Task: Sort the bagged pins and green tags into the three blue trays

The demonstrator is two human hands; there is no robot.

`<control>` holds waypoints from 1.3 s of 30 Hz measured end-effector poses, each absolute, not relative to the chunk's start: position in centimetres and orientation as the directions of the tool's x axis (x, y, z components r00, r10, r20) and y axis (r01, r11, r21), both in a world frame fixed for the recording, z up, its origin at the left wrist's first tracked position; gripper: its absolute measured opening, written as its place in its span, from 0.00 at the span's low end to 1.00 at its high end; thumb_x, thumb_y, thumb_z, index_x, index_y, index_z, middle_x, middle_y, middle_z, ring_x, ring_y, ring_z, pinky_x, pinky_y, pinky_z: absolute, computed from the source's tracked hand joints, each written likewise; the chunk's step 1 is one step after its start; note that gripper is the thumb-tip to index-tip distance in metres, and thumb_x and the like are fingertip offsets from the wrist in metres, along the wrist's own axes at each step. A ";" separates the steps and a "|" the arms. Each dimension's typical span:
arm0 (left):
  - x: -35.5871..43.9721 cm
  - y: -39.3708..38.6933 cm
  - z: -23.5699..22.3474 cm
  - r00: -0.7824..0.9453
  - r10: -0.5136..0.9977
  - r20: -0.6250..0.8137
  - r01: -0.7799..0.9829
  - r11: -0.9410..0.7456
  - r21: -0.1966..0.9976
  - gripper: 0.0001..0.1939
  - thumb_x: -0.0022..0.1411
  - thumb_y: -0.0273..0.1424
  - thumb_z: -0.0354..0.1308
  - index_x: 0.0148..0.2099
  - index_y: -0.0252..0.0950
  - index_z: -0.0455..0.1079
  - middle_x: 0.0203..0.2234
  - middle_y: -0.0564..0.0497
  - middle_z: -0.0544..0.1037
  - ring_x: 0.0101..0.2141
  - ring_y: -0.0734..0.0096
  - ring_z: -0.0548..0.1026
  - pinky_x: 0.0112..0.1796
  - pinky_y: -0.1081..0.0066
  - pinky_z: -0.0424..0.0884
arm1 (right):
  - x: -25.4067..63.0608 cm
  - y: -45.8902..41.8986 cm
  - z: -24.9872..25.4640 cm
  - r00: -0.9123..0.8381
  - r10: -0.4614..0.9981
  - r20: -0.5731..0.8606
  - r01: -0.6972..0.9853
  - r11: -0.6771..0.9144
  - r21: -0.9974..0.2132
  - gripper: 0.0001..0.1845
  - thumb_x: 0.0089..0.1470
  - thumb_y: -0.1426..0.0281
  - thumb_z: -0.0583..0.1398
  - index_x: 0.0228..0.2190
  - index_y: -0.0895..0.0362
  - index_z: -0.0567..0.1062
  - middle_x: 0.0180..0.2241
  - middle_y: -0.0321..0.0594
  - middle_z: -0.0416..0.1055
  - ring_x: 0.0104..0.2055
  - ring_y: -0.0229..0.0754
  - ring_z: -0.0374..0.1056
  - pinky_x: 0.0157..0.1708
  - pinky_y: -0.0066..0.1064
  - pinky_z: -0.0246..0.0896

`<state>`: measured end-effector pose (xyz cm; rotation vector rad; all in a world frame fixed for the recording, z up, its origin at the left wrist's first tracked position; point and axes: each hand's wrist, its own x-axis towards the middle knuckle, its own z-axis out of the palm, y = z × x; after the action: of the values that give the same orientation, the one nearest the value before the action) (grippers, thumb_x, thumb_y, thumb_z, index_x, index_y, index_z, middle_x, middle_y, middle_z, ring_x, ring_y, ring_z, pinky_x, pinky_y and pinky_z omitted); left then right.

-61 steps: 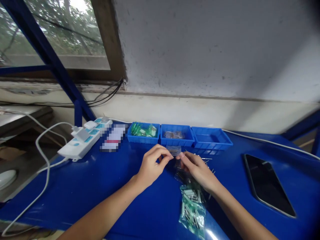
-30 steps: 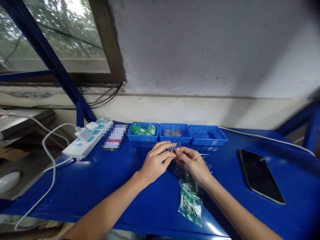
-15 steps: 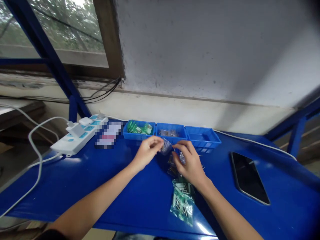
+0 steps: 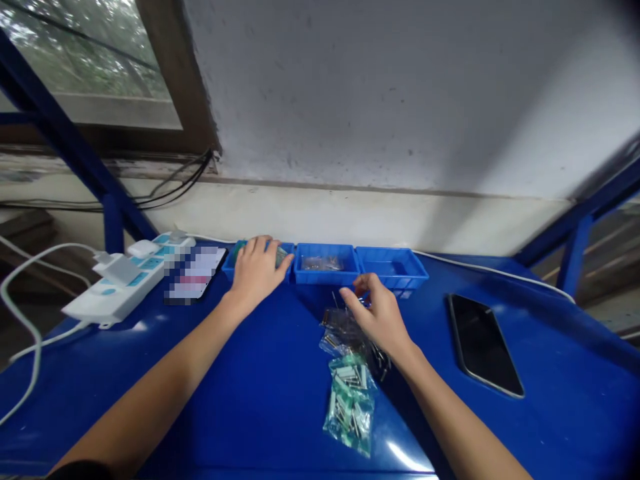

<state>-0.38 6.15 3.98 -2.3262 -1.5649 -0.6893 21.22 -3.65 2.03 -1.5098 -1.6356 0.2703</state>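
In front of you, a grey wall (image 4: 375, 113) rises behind the blue desk (image 4: 250, 393). Along the back of your desk stands a row of three blue bins: the left bin (image 4: 229, 270), the middle bin (image 4: 326, 277) and the right bin (image 4: 393, 257). On your left lies a white power strip (image 4: 120, 293) with plugs in it, and on your right a black phone (image 4: 485, 343), its screen dark. Your left hand (image 4: 255, 270) is over the left bin, fingers spread and thumb apart; you can't tell whether it grips any of the green packets (image 4: 283, 256) showing there. Your right hand (image 4: 381, 312) is low over the desk in front of the right bin, its thumb and forefinger tips parted. A pale phone (image 4: 197, 272), partly blurred out, lies between the power strip and the left bin. Two green bags (image 4: 350, 413) of pins lie nearer you, just beyond them clear packets (image 4: 340, 327) beside your right hand. More clear pouches (image 4: 323, 264) sit in the middle bin. Smallest, some loose metal pins (image 4: 381, 365) lie under your right wrist.
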 end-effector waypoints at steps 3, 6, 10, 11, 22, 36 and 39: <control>-1.8 7.0 3.6 0.397 0.827 0.399 0.890 -0.453 0.052 0.21 0.64 0.44 0.45 0.45 0.35 0.71 0.44 0.43 0.73 0.45 0.55 0.70 0.47 0.57 0.62 | 20.6 -4.0 2.2 0.013 0.916 0.401 0.740 0.261 -0.620 0.18 0.55 0.55 0.54 0.36 0.57 0.67 0.33 0.43 0.70 0.35 0.44 0.67 0.33 0.33 0.61; -2.0 7.6 3.1 0.434 0.828 0.355 0.863 -0.495 0.101 0.23 0.62 0.46 0.46 0.45 0.35 0.73 0.42 0.41 0.74 0.44 0.53 0.70 0.47 0.54 0.62 | 20.5 -4.1 2.3 -0.026 0.910 0.415 0.745 0.295 -0.599 0.16 0.56 0.57 0.53 0.37 0.57 0.68 0.33 0.43 0.70 0.36 0.44 0.67 0.35 0.34 0.61; -1.9 7.1 3.2 0.393 0.844 0.366 0.870 -0.469 0.148 0.26 0.60 0.50 0.47 0.43 0.36 0.74 0.45 0.38 0.71 0.48 0.44 0.66 0.47 0.46 0.60 | 21.3 -3.8 2.5 -0.077 0.895 0.439 0.771 0.332 -0.543 0.12 0.58 0.61 0.53 0.35 0.56 0.70 0.32 0.42 0.70 0.37 0.44 0.65 0.37 0.36 0.61; -1.8 6.6 3.4 0.367 0.837 0.405 0.877 -0.457 0.151 0.25 0.60 0.50 0.48 0.44 0.36 0.73 0.46 0.38 0.70 0.49 0.43 0.64 0.47 0.46 0.60 | 21.5 -3.8 2.5 -0.117 0.899 0.423 0.787 0.344 -0.512 0.11 0.57 0.62 0.53 0.35 0.56 0.71 0.32 0.42 0.70 0.37 0.45 0.65 0.38 0.37 0.61; 1.9 -2.0 0.6 0.525 0.792 0.313 0.634 -0.609 0.477 0.12 0.64 0.36 0.48 0.46 0.38 0.67 0.38 0.48 0.73 0.41 0.61 0.69 0.45 0.59 0.64 | 21.4 -3.9 1.4 -0.383 0.895 0.229 0.824 0.443 -0.353 0.22 0.51 0.70 0.59 0.49 0.54 0.66 0.43 0.46 0.68 0.51 0.53 0.54 0.45 0.49 0.56; 1.5 -1.2 1.0 0.460 0.888 -0.014 0.394 -0.190 0.899 0.27 0.65 0.46 0.39 0.33 0.35 0.73 0.18 0.53 0.70 0.22 0.71 0.68 0.27 0.73 0.61 | 19.6 -4.4 1.2 -0.233 0.860 0.454 0.720 0.466 -0.514 0.18 0.55 0.76 0.52 0.48 0.55 0.63 0.33 0.42 0.68 0.37 0.45 0.63 0.39 0.40 0.60; 1.5 -1.2 1.1 0.453 0.869 -0.200 0.263 0.084 0.961 0.28 0.63 0.50 0.41 0.30 0.33 0.71 0.13 0.55 0.65 0.16 0.76 0.61 0.20 0.76 0.55 | 18.9 -5.0 2.0 -0.315 0.782 0.537 0.642 0.592 -0.486 0.09 0.56 0.78 0.51 0.37 0.54 0.67 0.32 0.41 0.69 0.41 0.45 0.62 0.40 0.39 0.60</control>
<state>1.51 -1.18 1.06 -3.3567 -2.4373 -1.4049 18.86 -5.04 1.96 -1.1269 -2.0538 0.2329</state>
